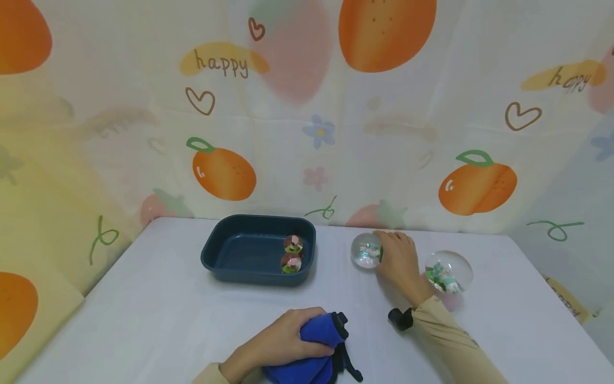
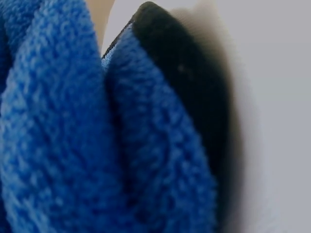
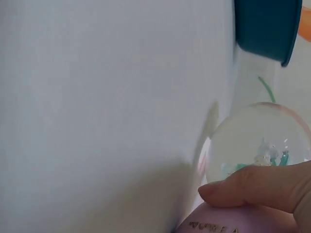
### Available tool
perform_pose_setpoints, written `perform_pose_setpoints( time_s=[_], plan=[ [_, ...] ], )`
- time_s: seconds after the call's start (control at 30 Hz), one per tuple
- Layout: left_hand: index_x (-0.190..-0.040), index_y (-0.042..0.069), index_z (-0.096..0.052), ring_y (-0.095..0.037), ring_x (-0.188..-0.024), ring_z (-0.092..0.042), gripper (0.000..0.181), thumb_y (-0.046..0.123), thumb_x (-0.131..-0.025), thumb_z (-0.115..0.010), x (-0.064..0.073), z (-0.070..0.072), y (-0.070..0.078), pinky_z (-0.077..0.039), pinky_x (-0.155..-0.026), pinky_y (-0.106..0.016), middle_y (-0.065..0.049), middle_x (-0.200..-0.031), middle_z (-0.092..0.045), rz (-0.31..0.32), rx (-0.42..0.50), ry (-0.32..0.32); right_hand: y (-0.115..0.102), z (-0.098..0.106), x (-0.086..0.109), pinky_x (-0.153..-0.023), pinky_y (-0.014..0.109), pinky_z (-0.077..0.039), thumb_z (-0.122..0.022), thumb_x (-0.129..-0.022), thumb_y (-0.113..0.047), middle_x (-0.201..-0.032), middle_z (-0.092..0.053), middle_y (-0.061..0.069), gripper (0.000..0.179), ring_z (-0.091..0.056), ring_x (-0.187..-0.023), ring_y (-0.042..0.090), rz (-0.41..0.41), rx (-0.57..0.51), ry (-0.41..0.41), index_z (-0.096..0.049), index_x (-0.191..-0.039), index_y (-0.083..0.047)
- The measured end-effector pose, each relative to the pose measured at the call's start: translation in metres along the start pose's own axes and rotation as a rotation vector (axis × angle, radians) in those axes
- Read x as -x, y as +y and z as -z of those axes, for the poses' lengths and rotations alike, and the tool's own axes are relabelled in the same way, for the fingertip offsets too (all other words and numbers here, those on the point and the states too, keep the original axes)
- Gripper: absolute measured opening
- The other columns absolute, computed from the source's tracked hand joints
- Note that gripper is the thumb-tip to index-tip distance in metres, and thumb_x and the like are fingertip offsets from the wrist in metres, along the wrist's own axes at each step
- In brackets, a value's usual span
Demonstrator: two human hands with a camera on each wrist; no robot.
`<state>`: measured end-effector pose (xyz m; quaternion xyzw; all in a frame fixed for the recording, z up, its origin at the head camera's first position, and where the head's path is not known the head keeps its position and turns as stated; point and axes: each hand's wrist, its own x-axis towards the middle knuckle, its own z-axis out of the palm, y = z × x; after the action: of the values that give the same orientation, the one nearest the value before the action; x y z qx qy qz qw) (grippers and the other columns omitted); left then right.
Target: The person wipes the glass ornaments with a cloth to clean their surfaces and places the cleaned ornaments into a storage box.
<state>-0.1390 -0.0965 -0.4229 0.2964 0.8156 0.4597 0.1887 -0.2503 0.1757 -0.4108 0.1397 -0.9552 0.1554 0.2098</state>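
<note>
My right hand point(image 1: 400, 261) grips a clear snow globe point(image 1: 365, 252) with a small pale figure and glitter inside. In the right wrist view its thumb lies across the seam between the dome point(image 3: 252, 131) and a purple lettered base point(image 3: 233, 218). The dome points left in the head view, where the hand hides the base. Near the front of the table my left hand point(image 1: 288, 336) holds a bunched blue fleecy cloth point(image 1: 321, 330) with black edging; this cloth point(image 2: 63, 126) fills much of the left wrist view.
A second snow globe point(image 1: 449, 273) on a pink base stands right of my right forearm. Left of centre sits a dark blue rectangular tray point(image 1: 259, 277), with two small globes point(image 1: 292, 253) along its right side. A fruit-print curtain point(image 1: 288, 133) hangs behind the white table point(image 1: 158, 298).
</note>
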Motion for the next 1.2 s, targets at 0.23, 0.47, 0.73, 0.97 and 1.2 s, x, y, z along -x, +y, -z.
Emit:
perform_pose_setpoints(
  time_s=[0.23,0.47,0.73,0.97,1.2],
  plan=[
    [-0.112,0.028,-0.063,-0.002,-0.086,-0.062,0.029,0.039,-0.088,-0.073,-0.001,0.002,0.002,-0.051,-0.075,-0.024,0.013,-0.098,-0.067,0.013,0.017,0.013,-0.011,0.013,0.006,-0.100,0.058,-0.043,-0.081,-0.055,0.003,-0.120,-0.068,0.024,0.076,-0.058,-0.114,0.045,-0.063,-0.173,-0.034,-0.059,-0.127,0.005],
    [-0.118,0.028,-0.062,-0.007,-0.088,-0.063,0.032,0.042,-0.091,-0.069,0.001,0.009,0.007,-0.052,-0.073,-0.026,0.005,-0.104,-0.068,0.039,0.042,0.091,-0.022,0.030,0.020,-0.093,0.057,-0.048,-0.084,-0.059,-0.003,-0.124,-0.066,0.022,0.079,-0.061,-0.111,0.041,-0.163,-0.372,-0.075,-0.056,-0.133,0.002],
    [-0.130,0.021,-0.055,-0.018,-0.095,-0.066,0.043,0.042,-0.095,-0.064,0.002,0.015,0.014,-0.056,-0.073,-0.031,-0.008,-0.115,-0.067,0.098,0.120,0.260,-0.030,0.044,0.047,-0.091,0.047,-0.049,-0.090,-0.060,-0.010,-0.131,-0.064,0.016,0.083,-0.061,-0.111,0.032,-0.268,-0.482,-0.175,-0.055,-0.136,-0.008],
    [-0.128,0.021,-0.057,-0.023,-0.100,-0.067,0.038,0.033,-0.094,-0.067,0.001,0.017,0.016,-0.056,-0.082,-0.043,-0.010,-0.116,-0.068,0.110,0.190,0.589,-0.037,0.048,0.064,-0.094,0.044,-0.047,-0.093,-0.057,-0.012,-0.130,-0.066,0.011,0.086,-0.061,-0.114,0.027,-0.249,-0.554,-0.233,-0.057,-0.135,-0.012],
    [-0.122,0.014,-0.058,-0.025,-0.097,-0.069,0.032,0.030,-0.095,-0.064,0.002,0.020,0.019,-0.057,-0.082,-0.045,-0.012,-0.113,-0.068,0.083,0.183,0.767,-0.047,0.050,0.074,-0.092,0.038,-0.050,-0.092,-0.057,-0.009,-0.128,-0.066,0.009,0.084,-0.060,-0.114,0.025,-0.158,-0.652,-0.295,-0.058,-0.133,-0.012]
  ],
)
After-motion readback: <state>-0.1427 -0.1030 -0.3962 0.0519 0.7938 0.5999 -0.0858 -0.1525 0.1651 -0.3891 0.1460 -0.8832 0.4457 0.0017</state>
